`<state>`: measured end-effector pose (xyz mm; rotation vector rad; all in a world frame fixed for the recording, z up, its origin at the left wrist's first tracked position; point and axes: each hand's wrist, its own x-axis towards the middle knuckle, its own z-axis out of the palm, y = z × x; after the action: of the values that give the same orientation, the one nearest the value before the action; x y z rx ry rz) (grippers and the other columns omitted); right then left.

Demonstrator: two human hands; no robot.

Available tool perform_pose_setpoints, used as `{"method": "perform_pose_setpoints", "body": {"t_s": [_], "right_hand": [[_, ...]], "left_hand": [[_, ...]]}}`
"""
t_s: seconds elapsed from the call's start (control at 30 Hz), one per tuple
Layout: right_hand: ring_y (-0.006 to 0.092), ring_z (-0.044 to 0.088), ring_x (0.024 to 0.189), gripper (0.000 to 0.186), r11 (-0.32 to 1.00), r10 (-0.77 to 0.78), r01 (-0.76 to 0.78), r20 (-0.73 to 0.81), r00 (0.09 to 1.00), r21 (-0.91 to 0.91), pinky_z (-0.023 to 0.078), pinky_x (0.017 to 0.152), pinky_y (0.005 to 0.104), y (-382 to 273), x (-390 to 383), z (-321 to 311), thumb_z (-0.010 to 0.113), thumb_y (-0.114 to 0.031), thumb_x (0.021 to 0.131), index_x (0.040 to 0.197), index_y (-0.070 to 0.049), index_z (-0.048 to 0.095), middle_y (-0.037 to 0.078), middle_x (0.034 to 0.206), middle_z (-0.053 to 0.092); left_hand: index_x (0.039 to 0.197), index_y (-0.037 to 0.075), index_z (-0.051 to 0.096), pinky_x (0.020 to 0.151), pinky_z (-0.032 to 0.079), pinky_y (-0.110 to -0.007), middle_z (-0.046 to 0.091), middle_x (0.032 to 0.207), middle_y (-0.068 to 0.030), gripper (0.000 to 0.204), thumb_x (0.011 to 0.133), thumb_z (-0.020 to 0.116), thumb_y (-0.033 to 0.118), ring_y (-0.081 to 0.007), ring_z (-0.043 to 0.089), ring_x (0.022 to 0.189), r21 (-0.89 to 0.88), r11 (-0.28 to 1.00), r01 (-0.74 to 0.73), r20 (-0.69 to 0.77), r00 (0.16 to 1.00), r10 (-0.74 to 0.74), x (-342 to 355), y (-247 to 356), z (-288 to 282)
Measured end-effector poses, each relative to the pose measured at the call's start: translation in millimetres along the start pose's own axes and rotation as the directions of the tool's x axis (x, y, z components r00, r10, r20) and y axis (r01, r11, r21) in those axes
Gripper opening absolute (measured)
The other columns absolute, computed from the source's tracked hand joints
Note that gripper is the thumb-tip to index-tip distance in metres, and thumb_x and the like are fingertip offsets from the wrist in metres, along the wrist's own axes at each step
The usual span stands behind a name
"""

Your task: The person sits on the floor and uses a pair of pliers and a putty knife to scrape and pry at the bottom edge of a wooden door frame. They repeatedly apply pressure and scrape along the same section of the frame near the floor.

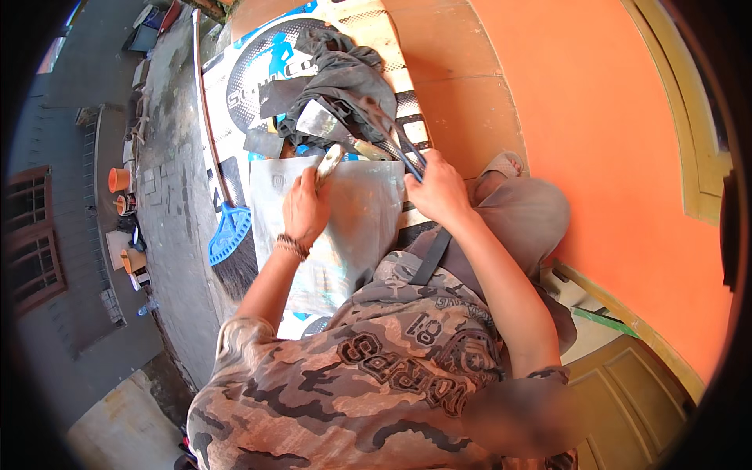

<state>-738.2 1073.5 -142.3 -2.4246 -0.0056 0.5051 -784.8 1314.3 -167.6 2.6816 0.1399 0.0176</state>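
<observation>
My left hand is closed round a short, pale, worn-looking handle or narrow tool; its exact kind is unclear. In my right hand is a dark tool with two long thin arms, its grip partly covered by my fingers. Between the hands, a scraper with a broad metal blade lies against a crumpled dark cloth. Below both hands spreads a pale grey sheet or bag, just under the left fingers.
Everything rests on a white, black and blue printed board. A broom with a blue head leans along its left side. An orange wall rises on the right. Orange buckets stand at the far left, beyond the grey paving.
</observation>
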Motion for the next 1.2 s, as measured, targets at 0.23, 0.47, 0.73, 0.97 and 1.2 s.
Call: {"method": "perform_pose_setpoints", "body": {"t_s": [0.23, 0.47, 0.73, 0.97, 1.2], "right_hand": [[0.0384, 0.06, 0.094, 0.039, 0.97, -0.224, 0.238, 0.214, 0.951, -0.042, 0.049, 0.081, 0.0442, -17.8, 4.7, 98.4, 0.065, -0.017, 0.079, 0.106, 0.003, 0.044, 0.024, 0.105, 0.057], [0.0289, 0.062, 0.078, 0.026, 0.851, 0.005, -0.087, 0.157, 0.988, 0.517, 0.052, 0.069, 0.0379, -3.8, -36.7, 9.5, 0.063, -0.018, 0.086, 0.099, 0.002, 0.055, 0.016, 0.096, 0.055], [0.0113, 0.059, 0.055, 0.031, 0.48, 0.49, -0.175, -0.098, 0.866, 0.859, 0.049, 0.053, 0.0266, 58.8, -249.9, -116.0, 0.054, -0.017, 0.095, 0.12, 0.0, 0.058, 0.004, 0.066, 0.058], [0.0354, 0.065, 0.093, 0.052, -0.101, 0.752, 0.036, 0.053, 0.657, 0.994, 0.056, 0.074, 0.0458, 111.5, -389.7, -106.9, 0.046, -0.011, 0.096, 0.144, -0.002, 0.027, 0.012, 0.074, 0.062], [0.0457, 0.057, 0.107, 0.063, -0.232, 0.716, 0.154, 0.061, 0.696, 0.96, 0.051, 0.085, 0.0544, 172.8, -399.9, -158.0, 0.048, -0.006, 0.09, 0.146, 0.0, 0.018, 0.021, 0.085, 0.066]], "left_hand": [[0.109, 0.002, 0.051, 0.079, 0.038, -0.043, 0.05, 0.095, -0.0151, 0.029, 0.083, 0.058, 0.01, -0.0335, 0.049, 0.091, 0.058, 0.998, 0.032, -0.037, 0.999, -0.03, -72.9, -51.1, 26.9], [0.121, 0.001, 0.05, 0.091, 0.03, -0.048, 0.049, 0.112, -0.0179, 0.048, 0.079, 0.063, 0.02, -0.0351, 0.045, 0.108, 0.174, 0.975, -0.137, -0.051, 0.988, 0.148, -53.9, -18.3, 21.1], [0.116, 0.005, 0.056, 0.095, 0.03, -0.045, 0.052, 0.119, -0.0156, 0.039, 0.082, 0.065, 0.021, -0.0333, 0.048, 0.11, -0.152, 0.879, -0.452, -0.101, 0.892, 0.441, -21.5, 104.3, 33.7], [0.098, -0.001, 0.061, 0.076, 0.048, -0.04, 0.063, 0.09, -0.018, 0.023, 0.087, 0.062, 0.019, -0.0346, 0.061, 0.086, -0.882, 0.396, -0.255, 0.332, 0.26, 0.907, -96.5, 353.0, 90.2], [0.121, 0.0, 0.049, 0.071, 0.048, -0.026, 0.065, 0.09, -0.0095, 0.041, 0.095, 0.054, 0.031, -0.0139, 0.062, 0.079, -0.636, 0.586, 0.503, 0.592, -0.169, 0.788, -184.1, 485.8, 181.8]]}}
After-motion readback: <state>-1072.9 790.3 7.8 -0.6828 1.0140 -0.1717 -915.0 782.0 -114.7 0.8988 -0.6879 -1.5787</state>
